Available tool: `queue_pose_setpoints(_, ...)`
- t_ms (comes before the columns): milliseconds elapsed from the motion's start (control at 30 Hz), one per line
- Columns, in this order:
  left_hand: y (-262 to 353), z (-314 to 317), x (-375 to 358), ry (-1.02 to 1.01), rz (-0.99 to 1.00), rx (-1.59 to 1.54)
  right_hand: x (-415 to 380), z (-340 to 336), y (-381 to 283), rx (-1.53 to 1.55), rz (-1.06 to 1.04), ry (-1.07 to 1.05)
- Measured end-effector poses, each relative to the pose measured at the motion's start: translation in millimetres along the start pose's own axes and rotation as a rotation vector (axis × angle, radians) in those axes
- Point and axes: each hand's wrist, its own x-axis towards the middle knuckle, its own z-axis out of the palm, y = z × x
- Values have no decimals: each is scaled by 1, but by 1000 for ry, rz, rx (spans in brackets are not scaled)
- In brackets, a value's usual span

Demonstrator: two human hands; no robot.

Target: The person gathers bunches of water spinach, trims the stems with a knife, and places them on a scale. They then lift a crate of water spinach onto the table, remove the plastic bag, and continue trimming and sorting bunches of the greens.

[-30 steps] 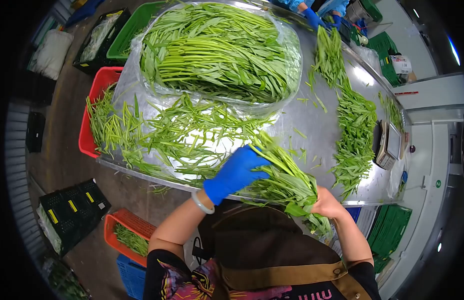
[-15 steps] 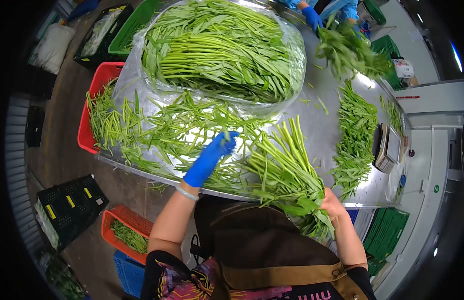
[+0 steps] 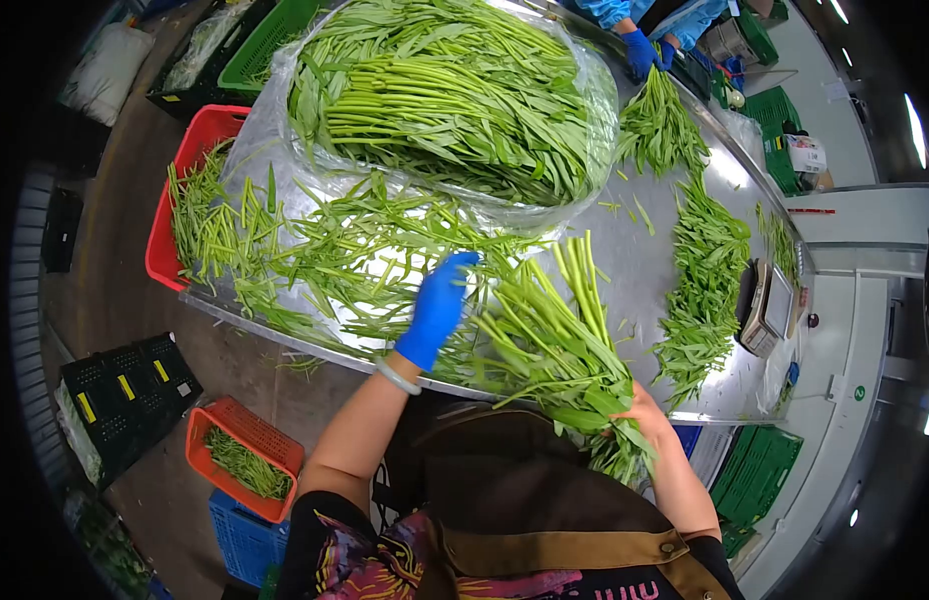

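My bare right hand (image 3: 643, 415) grips a bunch of water spinach (image 3: 570, 345) by its leafy end, at the table's front edge. The cut stems fan up and left from it. My left hand (image 3: 440, 308), in a blue glove, is just left of the bunch above loose stems. One finger points up and right, the others are partly hidden, and nothing shows in its grasp. Loose trimmings (image 3: 355, 235) lie scattered under and beyond this hand. Behind them a large heap of water spinach (image 3: 445, 110) lies in a clear plastic bag (image 3: 601, 150).
A red crate (image 3: 165, 240) stands by the table's left end, trimmings reaching into it. More greens (image 3: 707, 280) form a row on the right beside a scale (image 3: 768, 308). At the far side, a co-worker's blue-gloved hands (image 3: 645, 52) hold another bunch. An orange basket (image 3: 245, 455) stands on the floor.
My right hand and its bunch have shifted slightly left and down. My left hand has turned and risen a little. The co-worker's bunch has swung down onto the far end of the row.
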Motion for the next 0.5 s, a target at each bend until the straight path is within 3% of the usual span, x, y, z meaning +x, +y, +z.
queue_pose_setpoints(33,-17,-20,10,95,78,18,-1,-6,2,21,-17,-24)
queue_pose_setpoints(133,31,-46,5,188,-78,-130,-7,-26,12,44,-15,-36)
queue_pose_setpoints(233,41,-17,-23,-72,-256,-214,-7,-17,6,14,-39,47)
queue_pose_setpoints(300,55,15,-36,-271,-346,-79,-7,-9,1,24,-51,71)
queue_pose_setpoints(367,52,50,-53,-228,-187,-326,-4,-4,-1,28,-68,68)
queue_pose_setpoints(433,66,77,-53,-374,-35,-129,0,-1,1,17,-91,43)
queue_pose_setpoints(500,67,82,-50,-483,-25,-53,6,-1,3,14,-137,-12)
